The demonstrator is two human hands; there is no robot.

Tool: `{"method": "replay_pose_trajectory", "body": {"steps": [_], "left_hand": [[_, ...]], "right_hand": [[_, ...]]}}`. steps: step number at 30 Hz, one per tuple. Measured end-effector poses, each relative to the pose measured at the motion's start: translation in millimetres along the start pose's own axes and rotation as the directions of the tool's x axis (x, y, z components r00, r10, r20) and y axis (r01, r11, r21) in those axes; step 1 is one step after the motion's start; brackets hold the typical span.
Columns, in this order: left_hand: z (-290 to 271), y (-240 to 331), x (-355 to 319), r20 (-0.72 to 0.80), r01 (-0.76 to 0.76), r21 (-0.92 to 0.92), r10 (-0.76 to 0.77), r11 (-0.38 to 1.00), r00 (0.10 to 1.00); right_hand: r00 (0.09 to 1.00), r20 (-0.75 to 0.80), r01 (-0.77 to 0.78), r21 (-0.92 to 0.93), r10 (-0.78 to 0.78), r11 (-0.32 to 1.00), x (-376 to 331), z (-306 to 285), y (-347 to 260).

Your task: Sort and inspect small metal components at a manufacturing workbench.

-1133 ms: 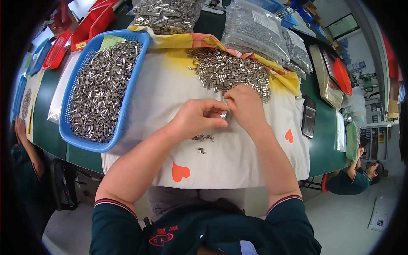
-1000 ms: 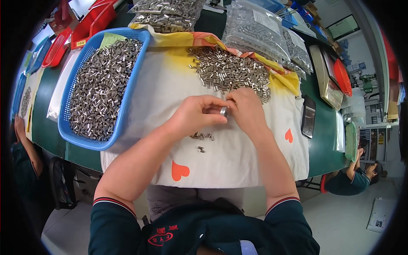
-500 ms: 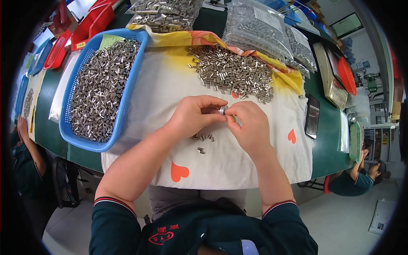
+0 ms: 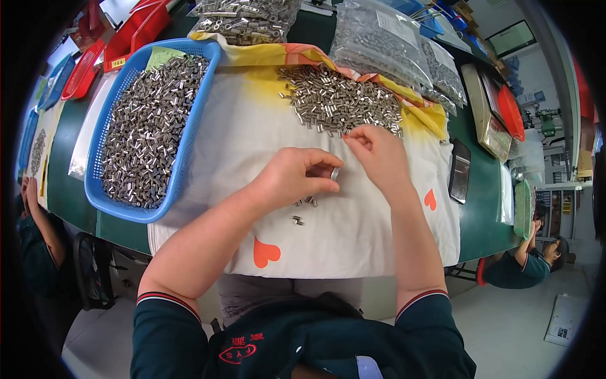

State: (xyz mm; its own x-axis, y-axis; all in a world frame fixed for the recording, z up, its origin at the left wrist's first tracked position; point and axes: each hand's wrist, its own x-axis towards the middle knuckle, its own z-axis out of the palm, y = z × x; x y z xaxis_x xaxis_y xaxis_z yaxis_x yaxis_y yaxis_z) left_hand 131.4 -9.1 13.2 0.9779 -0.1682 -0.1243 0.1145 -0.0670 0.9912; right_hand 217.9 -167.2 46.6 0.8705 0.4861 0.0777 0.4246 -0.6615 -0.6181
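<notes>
My left hand (image 4: 293,177) is above the middle of the white cloth, closed. Between its thumb and forefinger it pinches a small round metal piece (image 4: 335,172), seen edge-on. My right hand (image 4: 379,151) is farther off, its fingertips pressed together at the near edge of a heap of small metal cylinders (image 4: 341,101). Whether a cylinder is between those fingertips is too small to tell. A few loose cylinders (image 4: 298,220) lie on the cloth in front of my left hand, some partly hidden by it.
A blue basket (image 4: 95,170) full of similar metal cylinders stands at the left. Clear bags of metal parts (image 4: 372,44) lie behind the cloth's yellow edge (image 4: 265,55). A dark phone (image 4: 459,172) is at the right. Other people sit at both sides.
My right hand has moved away from the round metal piece, up to the heap's near edge. My left hand keeps its hold on the piece, almost in place.
</notes>
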Motion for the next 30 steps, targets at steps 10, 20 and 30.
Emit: {"method": "replay_pose_trajectory", "body": {"steps": [10, 20, 30], "left_hand": [[-2, 1, 3, 0.014, -0.023, -0.075, 0.024, 0.997, 1.0], [-8, 5, 6, -0.031, 0.055, -0.41, -0.074, 0.91, 0.997], [-6, 1, 6, -0.063, 0.029, -0.188, -0.041, 0.982, 0.997]], "right_hand": [[0.967, -0.15, 0.147, -0.33, -0.206, 0.932, 9, 32, 13], [0.998, 0.055, -0.029, 0.563, -0.002, 0.826, -26, 3, -2], [0.927, -0.097, 0.361, -0.025, -0.362, 0.932, -31, 11, -14]]}}
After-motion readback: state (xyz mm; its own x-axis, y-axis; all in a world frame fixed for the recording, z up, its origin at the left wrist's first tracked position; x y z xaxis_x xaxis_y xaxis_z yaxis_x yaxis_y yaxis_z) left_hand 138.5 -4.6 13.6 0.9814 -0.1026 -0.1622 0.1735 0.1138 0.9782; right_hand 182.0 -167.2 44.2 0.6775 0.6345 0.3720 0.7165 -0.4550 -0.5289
